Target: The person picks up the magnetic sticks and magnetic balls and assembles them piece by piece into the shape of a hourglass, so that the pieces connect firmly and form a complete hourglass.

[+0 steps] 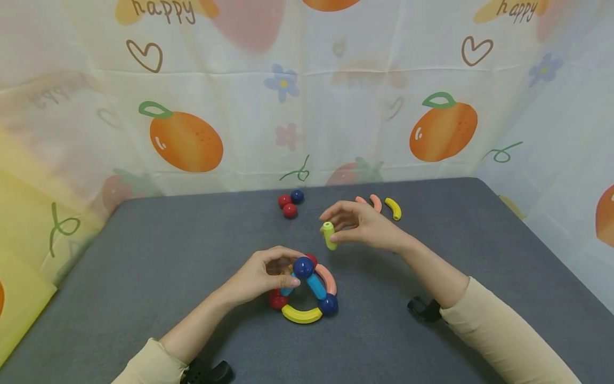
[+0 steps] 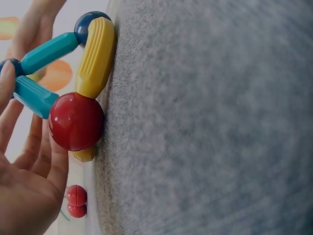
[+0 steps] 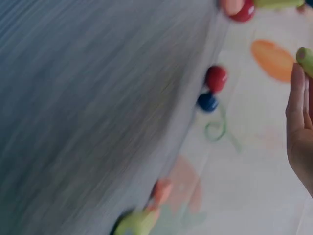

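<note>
A frame of balls and sticks stands on the table, a dark blue ball (image 1: 303, 267) at its peak. My left hand (image 1: 261, 274) pinches that top ball between thumb and fingers. Blue straight sticks (image 1: 316, 287) slope down from it to a red ball (image 1: 278, 300) and a lower blue ball (image 1: 328, 304). A yellow curved stick (image 1: 302, 315) joins these two along the base, and a pink curved stick (image 1: 327, 279) runs to the rear. Just right of the peak, my right hand (image 1: 366, 226) holds a light green straight stick (image 1: 329, 236) upright above the table.
Loose red balls (image 1: 290, 210) and a blue ball (image 1: 297, 196) lie at the table's back. Behind the right hand are pink curved sticks (image 1: 376, 202) and a yellow curved stick (image 1: 393, 208). A printed curtain (image 1: 307, 122) hangs behind the grey table (image 1: 158, 256).
</note>
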`<state>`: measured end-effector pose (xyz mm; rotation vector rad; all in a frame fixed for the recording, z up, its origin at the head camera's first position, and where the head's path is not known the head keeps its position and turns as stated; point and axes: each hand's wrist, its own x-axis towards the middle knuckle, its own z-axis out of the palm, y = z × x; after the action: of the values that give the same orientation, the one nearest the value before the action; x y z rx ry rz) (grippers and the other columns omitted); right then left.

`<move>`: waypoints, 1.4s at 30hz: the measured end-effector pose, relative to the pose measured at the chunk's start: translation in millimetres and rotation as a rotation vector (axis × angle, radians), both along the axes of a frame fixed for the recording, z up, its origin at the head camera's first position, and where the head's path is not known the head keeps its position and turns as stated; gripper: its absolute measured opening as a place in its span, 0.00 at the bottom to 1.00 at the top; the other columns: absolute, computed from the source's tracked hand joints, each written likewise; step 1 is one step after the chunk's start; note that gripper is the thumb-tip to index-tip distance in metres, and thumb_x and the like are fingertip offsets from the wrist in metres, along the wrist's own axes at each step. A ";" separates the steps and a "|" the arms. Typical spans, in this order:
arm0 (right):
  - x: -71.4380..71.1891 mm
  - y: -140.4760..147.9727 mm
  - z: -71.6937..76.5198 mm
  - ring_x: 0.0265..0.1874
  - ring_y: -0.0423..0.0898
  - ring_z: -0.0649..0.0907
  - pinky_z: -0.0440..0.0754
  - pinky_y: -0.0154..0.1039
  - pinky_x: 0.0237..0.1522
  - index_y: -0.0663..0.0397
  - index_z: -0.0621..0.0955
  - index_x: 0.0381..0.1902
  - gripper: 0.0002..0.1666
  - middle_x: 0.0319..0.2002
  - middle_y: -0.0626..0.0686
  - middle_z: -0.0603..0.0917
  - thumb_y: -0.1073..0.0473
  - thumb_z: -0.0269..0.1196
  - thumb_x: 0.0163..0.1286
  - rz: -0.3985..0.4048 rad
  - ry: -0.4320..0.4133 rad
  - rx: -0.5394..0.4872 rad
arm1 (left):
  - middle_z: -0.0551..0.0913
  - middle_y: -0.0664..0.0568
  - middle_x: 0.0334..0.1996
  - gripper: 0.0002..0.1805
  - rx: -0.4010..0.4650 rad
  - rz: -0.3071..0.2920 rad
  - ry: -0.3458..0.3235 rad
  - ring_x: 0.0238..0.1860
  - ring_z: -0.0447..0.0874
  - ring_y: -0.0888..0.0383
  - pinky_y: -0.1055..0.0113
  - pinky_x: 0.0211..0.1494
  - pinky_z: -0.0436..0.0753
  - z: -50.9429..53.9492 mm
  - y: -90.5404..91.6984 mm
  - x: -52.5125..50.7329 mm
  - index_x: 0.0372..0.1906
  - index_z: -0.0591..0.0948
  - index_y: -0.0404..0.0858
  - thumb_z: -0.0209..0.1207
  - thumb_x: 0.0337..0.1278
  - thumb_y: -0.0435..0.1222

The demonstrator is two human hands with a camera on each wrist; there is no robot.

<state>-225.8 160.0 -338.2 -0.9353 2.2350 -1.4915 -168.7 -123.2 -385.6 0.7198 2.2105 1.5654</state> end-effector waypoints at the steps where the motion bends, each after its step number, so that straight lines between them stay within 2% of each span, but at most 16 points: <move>1: 1.7 -5.5 2.2 0.47 0.43 0.85 0.84 0.39 0.52 0.55 0.77 0.56 0.21 0.51 0.60 0.85 0.63 0.67 0.66 0.004 -0.015 -0.025 | 0.81 0.48 0.49 0.22 0.009 0.010 0.004 0.39 0.80 0.59 0.69 0.40 0.81 0.5 -0.1 0.3 0.59 0.80 0.44 0.67 0.59 0.39; 5: 6.6 -23.6 8.6 0.48 0.45 0.86 0.85 0.41 0.51 0.58 0.77 0.56 0.21 0.52 0.63 0.84 0.63 0.67 0.65 0.024 -0.083 -0.124 | 0.81 0.49 0.53 0.20 0.053 0.040 0.022 0.46 0.80 0.56 0.67 0.45 0.82 2.9 0.1 1.0 0.58 0.81 0.44 0.65 0.61 0.39; 7: 8.5 -30.5 10.1 0.47 0.45 0.86 0.85 0.42 0.50 0.59 0.77 0.56 0.22 0.52 0.61 0.85 0.63 0.67 0.65 0.037 -0.111 -0.161 | 0.82 0.50 0.51 0.19 0.063 0.048 0.017 0.47 0.79 0.56 0.66 0.45 0.83 3.6 0.6 1.1 0.57 0.81 0.43 0.65 0.61 0.39; 13: 12.8 -44.9 11.0 0.45 0.46 0.87 0.85 0.42 0.46 0.59 0.77 0.55 0.21 0.46 0.48 0.88 0.63 0.67 0.65 0.082 -0.143 -0.207 | 0.82 0.57 0.40 0.21 0.081 0.049 -0.028 0.39 0.78 0.60 0.69 0.35 0.80 2.6 2.1 1.2 0.58 0.79 0.38 0.64 0.62 0.39; 17: 14.2 -53.8 12.6 0.46 0.45 0.87 0.85 0.41 0.50 0.58 0.78 0.54 0.19 0.44 0.45 0.88 0.64 0.67 0.65 0.112 -0.123 -0.216 | 0.80 0.55 0.37 0.21 0.112 0.044 -0.038 0.33 0.76 0.62 0.69 0.30 0.78 1.6 2.4 1.7 0.58 0.78 0.34 0.63 0.63 0.37; 20: 15.1 -59.9 12.3 0.46 0.45 0.87 0.85 0.42 0.51 0.60 0.79 0.54 0.19 0.42 0.44 0.87 0.63 0.67 0.65 0.147 -0.107 -0.213 | 0.80 0.55 0.37 0.23 0.125 0.048 -0.052 0.32 0.76 0.62 0.70 0.29 0.77 1.3 2.0 2.3 0.59 0.77 0.32 0.63 0.62 0.37; 25: 18.5 -66.5 10.2 0.44 0.44 0.87 0.86 0.42 0.51 0.61 0.81 0.53 0.18 0.42 0.52 0.88 0.66 0.66 0.65 0.190 -0.075 -0.171 | 0.83 0.63 0.40 0.22 0.144 0.050 -0.087 0.36 0.79 0.62 0.70 0.32 0.79 1.3 2.7 3.3 0.57 0.77 0.30 0.64 0.62 0.37; 30: 20.9 -68.8 8.3 0.45 0.44 0.87 0.86 0.41 0.52 0.61 0.82 0.53 0.18 0.46 0.61 0.87 0.67 0.66 0.65 0.191 -0.064 -0.145 | 0.84 0.67 0.40 0.21 0.155 0.059 -0.086 0.39 0.80 0.63 0.70 0.34 0.79 1.0 3.0 3.9 0.55 0.78 0.30 0.64 0.61 0.37; 33: 20.8 -69.1 8.0 0.45 0.44 0.87 0.86 0.41 0.52 0.62 0.81 0.53 0.18 0.46 0.63 0.87 0.68 0.66 0.65 0.191 -0.066 -0.147 | 0.84 0.68 0.41 0.20 0.161 0.065 -0.077 0.41 0.80 0.63 0.70 0.36 0.80 0.7 3.1 3.9 0.54 0.79 0.29 0.64 0.61 0.36; 39: 19.6 -67.9 8.3 0.43 0.45 0.86 0.87 0.43 0.48 0.59 0.82 0.51 0.17 0.44 0.59 0.87 0.67 0.67 0.63 0.187 -0.036 -0.154 | 0.85 0.67 0.41 0.20 0.197 0.071 -0.094 0.39 0.82 0.63 0.70 0.36 0.82 0.0 3.7 3.8 0.54 0.77 0.29 0.64 0.60 0.36; 42: 17.8 -64.2 8.0 0.44 0.46 0.86 0.87 0.44 0.48 0.60 0.82 0.51 0.17 0.45 0.61 0.86 0.67 0.67 0.64 0.170 -0.032 -0.186 | 0.86 0.67 0.44 0.22 0.208 0.047 -0.084 0.45 0.84 0.64 0.70 0.45 0.84 0.4 4.2 4.0 0.56 0.76 0.29 0.64 0.61 0.36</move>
<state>-207.9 95.8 -330.2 -1.1175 1.9649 -1.6433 -164.7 -119.0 -385.2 0.6502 2.0388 1.8339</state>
